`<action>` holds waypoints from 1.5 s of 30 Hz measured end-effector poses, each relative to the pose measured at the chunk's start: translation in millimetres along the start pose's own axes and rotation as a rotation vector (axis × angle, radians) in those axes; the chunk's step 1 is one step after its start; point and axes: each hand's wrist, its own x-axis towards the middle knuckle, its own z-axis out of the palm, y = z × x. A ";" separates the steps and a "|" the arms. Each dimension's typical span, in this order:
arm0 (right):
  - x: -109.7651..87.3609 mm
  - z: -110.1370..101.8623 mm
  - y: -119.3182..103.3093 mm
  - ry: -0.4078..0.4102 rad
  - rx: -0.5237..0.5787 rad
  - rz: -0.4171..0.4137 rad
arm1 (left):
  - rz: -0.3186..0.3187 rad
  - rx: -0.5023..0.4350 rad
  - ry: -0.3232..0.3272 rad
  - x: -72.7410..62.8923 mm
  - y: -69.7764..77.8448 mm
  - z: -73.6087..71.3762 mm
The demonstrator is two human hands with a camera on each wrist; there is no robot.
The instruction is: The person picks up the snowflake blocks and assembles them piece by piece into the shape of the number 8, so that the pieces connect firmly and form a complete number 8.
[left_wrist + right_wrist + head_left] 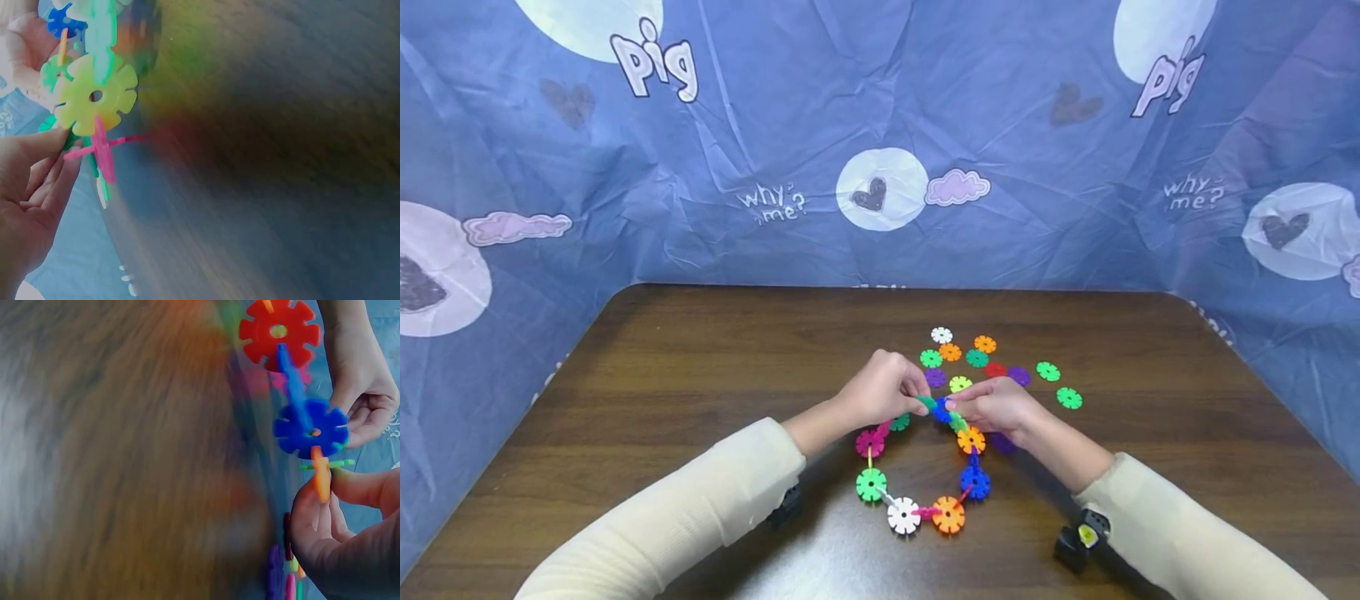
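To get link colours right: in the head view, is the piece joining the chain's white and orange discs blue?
No, the piece between the white disc and the orange disc is pink.

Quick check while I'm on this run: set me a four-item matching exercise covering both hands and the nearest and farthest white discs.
1. Left hand
2. Right hand
3. Nearest white disc
4. Farthest white disc

A. lying loose on the table
B. holding a blue disc
C. joined into the chain
D. pinching a dark green disc

Pairs: 1-D, 2-B, 3-C, 4-A
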 end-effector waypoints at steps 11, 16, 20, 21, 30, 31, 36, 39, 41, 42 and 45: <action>2.8 7.0 -4.5 0.058 0.041 0.005 | -0.025 -0.034 0.085 -2.7 3.4 4.1; 3.3 5.2 -4.4 0.046 0.042 0.004 | -0.006 0.009 0.056 -0.5 3.1 1.4; 4.5 1.8 -4.7 0.027 0.027 -0.004 | -0.007 -0.019 0.000 1.3 -0.3 -5.7; 4.9 1.2 -5.1 0.025 0.022 -0.003 | -0.026 -0.044 -0.017 1.1 -1.6 -8.5; 5.4 -1.4 -9.9 -0.001 -0.017 0.001 | -0.375 -0.225 0.028 -19.3 -19.6 -30.3; 5.3 -1.4 -9.9 -0.006 -0.020 0.001 | -0.409 -0.251 0.029 -22.3 -21.0 -29.7; 5.2 -1.3 -9.1 -0.023 -0.033 0.008 | -0.557 -0.382 -0.003 -32.3 -19.3 -20.3; 6.0 -0.5 -8.2 -0.024 -0.036 0.005 | -0.589 -0.344 0.015 -34.3 -13.2 -13.7; 6.2 0.3 -7.7 -0.030 -0.038 0.003 | -0.599 -0.301 0.037 -34.9 -9.4 -10.2; 6.2 0.8 -7.4 -0.034 -0.040 0.002 | -0.604 -0.285 0.047 -35.5 -8.4 -8.3; 5.8 2.2 -6.9 -0.044 -0.048 0.002 | -0.638 -0.326 0.058 -37.5 -8.7 -4.5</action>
